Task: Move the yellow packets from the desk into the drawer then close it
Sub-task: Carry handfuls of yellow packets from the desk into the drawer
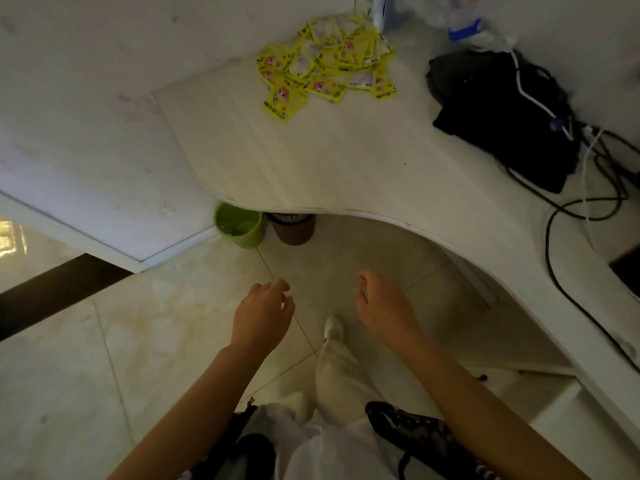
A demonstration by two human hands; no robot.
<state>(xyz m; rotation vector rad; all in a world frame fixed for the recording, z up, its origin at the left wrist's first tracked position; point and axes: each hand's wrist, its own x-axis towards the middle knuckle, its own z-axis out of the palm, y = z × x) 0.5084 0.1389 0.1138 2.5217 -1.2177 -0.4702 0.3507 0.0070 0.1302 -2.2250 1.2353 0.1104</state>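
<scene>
The yellow packets (325, 65) lie heaped at twelve o'clock on the desk (346, 161), the pile's long axis running nine to three. Left hand (263, 315) and right hand (384, 306) hover over the floor, fingers loosely curled, holding nothing.

Left hand (262, 313) and right hand (381, 306) held forward, bare forearms extended, fingers loosely curled, holding nothing
</scene>
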